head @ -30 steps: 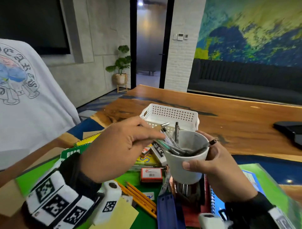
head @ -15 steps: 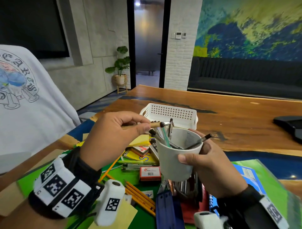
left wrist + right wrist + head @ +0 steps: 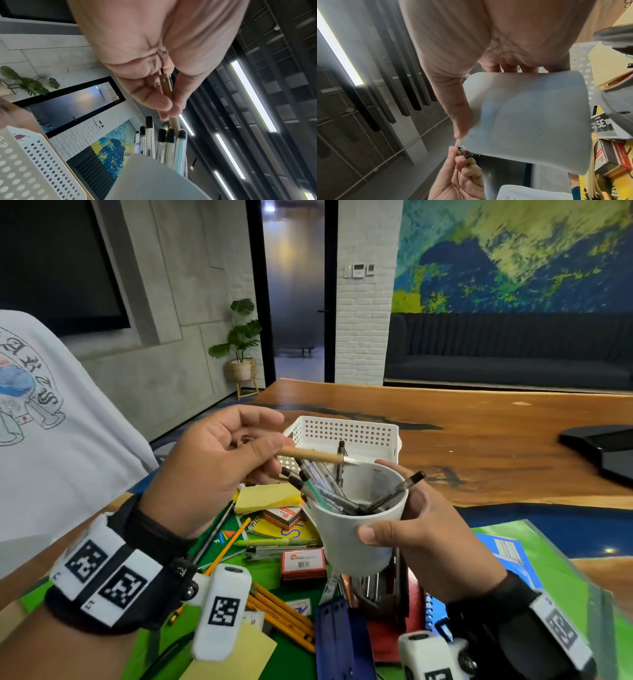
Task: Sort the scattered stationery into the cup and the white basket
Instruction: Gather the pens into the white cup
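Wooden table (image 3: pixel 496 446) under scattered stationery: your right hand (image 3: pixel 421 529) grips the white cup (image 3: pixel 356 539) of pens above the clutter, before the white basket (image 3: pixel 346 433). Your left hand (image 3: pixel 212 474) pinches a tan pen (image 3: pixel 310 455), possibly a brush, its tip over the cup's rim.

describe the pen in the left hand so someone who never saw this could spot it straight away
Find the white cup that the right hand holds above the cluttered table. The left hand pinches the tan pen level over its rim. The pens in the cup are clear with black caps; this one is tan with a silver tip.
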Demonstrator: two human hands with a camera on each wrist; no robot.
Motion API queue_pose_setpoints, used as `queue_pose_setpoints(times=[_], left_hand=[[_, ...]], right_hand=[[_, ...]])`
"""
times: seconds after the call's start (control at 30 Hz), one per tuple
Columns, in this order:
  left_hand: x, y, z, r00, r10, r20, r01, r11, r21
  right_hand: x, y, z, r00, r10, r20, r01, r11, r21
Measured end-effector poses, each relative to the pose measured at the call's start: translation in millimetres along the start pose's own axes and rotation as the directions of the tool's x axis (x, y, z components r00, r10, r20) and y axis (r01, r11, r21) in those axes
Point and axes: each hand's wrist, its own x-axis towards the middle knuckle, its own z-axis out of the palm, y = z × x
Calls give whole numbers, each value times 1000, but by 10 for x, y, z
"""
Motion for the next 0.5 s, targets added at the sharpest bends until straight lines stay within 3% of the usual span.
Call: queue_pose_setpoints(times=[0.1, 0.27, 0.33, 0.4, 0.5], left_hand=[[-28, 25, 24, 998, 30, 62, -33, 998, 51], [-116, 23, -95, 970, 235, -66, -216, 951, 222], [-123, -117, -146, 989, 146, -26, -138, 969, 205], [-114, -258, -150, 992, -46, 119, 16, 969, 245], [-112, -226, 34, 885, -224, 407, 39, 909, 415]], right_hand=[[3, 0, 20, 1000, -7, 23, 7, 1000, -13], [-11, -27, 44, 998, -32, 49, 31, 999, 17], [-9, -42, 41, 998, -48, 37, 47, 998, 46], [-5, -56, 48, 998, -59, 18, 58, 996, 66], [-3, -52, 79, 997, -67, 30, 66, 997, 45]])
